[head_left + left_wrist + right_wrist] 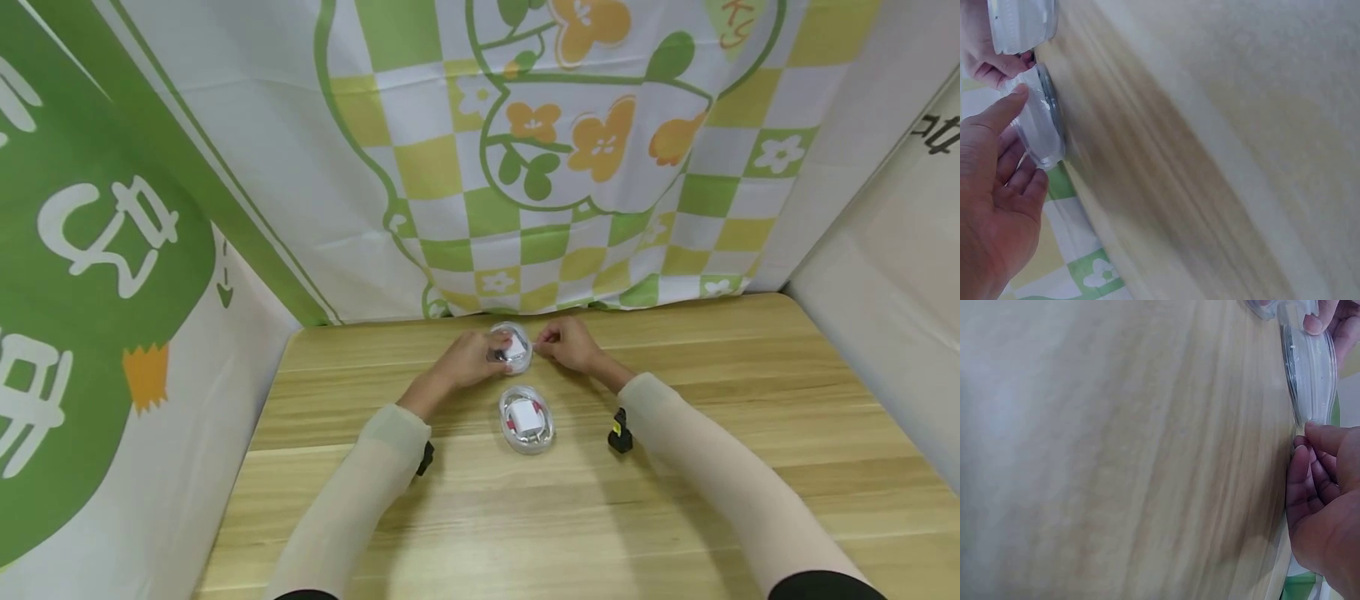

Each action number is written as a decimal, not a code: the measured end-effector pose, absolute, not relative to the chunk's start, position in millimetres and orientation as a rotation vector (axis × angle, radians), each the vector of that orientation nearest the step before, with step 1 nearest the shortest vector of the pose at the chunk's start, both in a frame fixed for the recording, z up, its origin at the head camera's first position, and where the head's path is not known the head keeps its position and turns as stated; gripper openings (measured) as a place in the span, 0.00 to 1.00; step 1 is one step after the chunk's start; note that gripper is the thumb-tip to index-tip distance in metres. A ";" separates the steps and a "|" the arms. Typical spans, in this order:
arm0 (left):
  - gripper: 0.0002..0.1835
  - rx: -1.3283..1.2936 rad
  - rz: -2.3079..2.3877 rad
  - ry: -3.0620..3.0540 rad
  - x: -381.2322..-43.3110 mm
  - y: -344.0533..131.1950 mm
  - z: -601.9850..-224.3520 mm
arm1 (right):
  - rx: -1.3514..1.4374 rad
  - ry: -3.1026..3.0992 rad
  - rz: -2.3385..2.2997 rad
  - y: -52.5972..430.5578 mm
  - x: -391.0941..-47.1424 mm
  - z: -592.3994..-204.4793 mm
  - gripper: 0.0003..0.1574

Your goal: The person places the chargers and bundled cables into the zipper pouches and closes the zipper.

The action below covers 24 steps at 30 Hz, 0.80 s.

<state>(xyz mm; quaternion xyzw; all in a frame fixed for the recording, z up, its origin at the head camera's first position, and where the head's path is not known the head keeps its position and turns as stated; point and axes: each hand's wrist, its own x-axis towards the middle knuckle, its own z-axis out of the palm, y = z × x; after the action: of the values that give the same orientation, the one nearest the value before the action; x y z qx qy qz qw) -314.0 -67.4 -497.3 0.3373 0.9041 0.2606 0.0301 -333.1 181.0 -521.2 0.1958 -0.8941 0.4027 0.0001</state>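
At the far edge of the table, my left hand grips a round clear plastic case with a white charger plug inside. Thumb and fingers lie on opposite sides of it in the left wrist view. From the other side, my right hand pinches the rim of that case between thumb and fingertips. Just nearer to me lies a second clear case, holding a white charger plug and a coiled cable with red bits. No hand touches this one.
The wooden table runs up to a hanging cloth with green and yellow checks, right behind the hands. Printed cloth panels stand at the left and right. Black wrist cameras hang under both forearms.
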 end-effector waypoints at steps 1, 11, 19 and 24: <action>0.29 1.077 0.769 2.788 -313.5 -68.5 -495.4 | 0.623 -2.805 1.270 181.6 -331.8 -521.4 0.04; 0.31 0.978 0.696 2.827 -310.2 -69.9 -489.5 | 0.657 -2.832 1.325 179.3 -318.0 -519.6 0.03; 0.33 0.892 0.738 2.858 -310.3 -66.1 -492.3 | 0.726 -2.847 1.334 177.5 -312.4 -516.9 0.03; 0.34 0.877 0.778 2.865 -310.1 -63.5 -495.1 | 0.783 -2.845 1.357 176.7 -311.3 -516.9 0.03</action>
<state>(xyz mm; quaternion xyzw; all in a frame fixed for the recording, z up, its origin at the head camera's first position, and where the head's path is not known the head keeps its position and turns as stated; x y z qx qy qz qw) -310.1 -63.5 -495.1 0.2833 0.9252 0.2514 0.0228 -311.3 176.7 -516.9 0.2408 -0.8747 0.4172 -0.0533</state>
